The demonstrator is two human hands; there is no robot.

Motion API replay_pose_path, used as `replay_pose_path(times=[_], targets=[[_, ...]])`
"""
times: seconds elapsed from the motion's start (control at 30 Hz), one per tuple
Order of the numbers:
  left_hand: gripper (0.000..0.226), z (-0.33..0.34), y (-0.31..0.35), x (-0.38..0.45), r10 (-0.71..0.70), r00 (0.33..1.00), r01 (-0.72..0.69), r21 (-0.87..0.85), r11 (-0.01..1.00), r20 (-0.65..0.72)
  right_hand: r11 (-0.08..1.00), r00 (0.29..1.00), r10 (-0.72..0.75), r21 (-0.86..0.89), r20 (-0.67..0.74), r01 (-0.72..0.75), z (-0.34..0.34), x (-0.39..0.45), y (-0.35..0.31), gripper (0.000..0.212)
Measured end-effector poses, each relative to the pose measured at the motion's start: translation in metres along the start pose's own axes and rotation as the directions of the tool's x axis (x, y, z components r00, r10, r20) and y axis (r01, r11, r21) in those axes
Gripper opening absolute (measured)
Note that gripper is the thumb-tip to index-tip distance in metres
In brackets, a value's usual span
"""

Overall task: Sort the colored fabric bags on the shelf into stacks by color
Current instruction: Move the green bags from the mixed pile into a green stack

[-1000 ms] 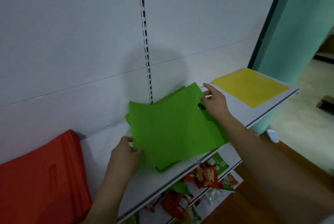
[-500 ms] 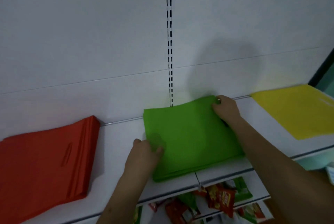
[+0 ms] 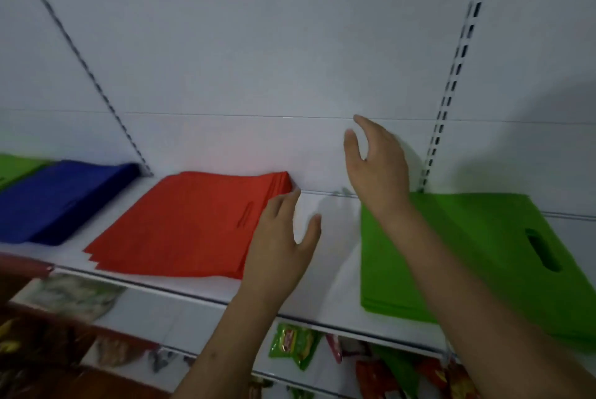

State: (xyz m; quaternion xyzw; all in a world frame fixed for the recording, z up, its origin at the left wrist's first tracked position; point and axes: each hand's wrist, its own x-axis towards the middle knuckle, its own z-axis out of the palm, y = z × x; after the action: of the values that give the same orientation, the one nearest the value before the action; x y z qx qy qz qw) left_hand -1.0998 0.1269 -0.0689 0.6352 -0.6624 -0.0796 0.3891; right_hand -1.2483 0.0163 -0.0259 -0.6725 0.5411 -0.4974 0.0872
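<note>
A stack of green fabric bags with a cut-out handle lies flat on the white shelf at the right. A red stack lies at the middle left, and a blue stack sits further left. Another green bag shows at the far left edge. My left hand hovers with relaxed fingers over the right edge of the red stack, holding nothing. My right hand is raised above the shelf, between the red and green stacks, fingers loose and empty.
The white back panel with slotted uprights rises right behind the stacks. Snack packets hang on the lower shelf below. Bare shelf shows between the red and green stacks.
Both hands have let go of the green stack and lifted off it, moving left. The view has swung left, bringing the blue stack into sight and losing the yellow bags.
</note>
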Motion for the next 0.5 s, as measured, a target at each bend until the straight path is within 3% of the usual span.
replay_pose_path(times=[0.1, 0.27, 0.5], targets=[[0.058, -0.049, -0.04, -0.008, -0.03, 0.994, 0.037, 0.066, 0.997, -0.104, 0.997, 0.991, -0.069, 0.035, 0.118, 0.065, 0.049, 0.004, -0.055, 0.059], [0.062, -0.141, -0.125, -0.018, -0.074, 0.97, 0.108, 0.138, 0.985, -0.23, 0.988, 0.961, -0.155, 0.046, 0.228, 0.148, 0.148, -0.003, -0.156, 0.058], [0.063, -0.274, -0.266, -0.039, -0.144, 0.941, 0.188, 0.119, 0.975, -0.305, 0.992, 0.934, -0.116, 0.086, 0.337, 0.092, 0.282, -0.05, -0.292, 0.062]])
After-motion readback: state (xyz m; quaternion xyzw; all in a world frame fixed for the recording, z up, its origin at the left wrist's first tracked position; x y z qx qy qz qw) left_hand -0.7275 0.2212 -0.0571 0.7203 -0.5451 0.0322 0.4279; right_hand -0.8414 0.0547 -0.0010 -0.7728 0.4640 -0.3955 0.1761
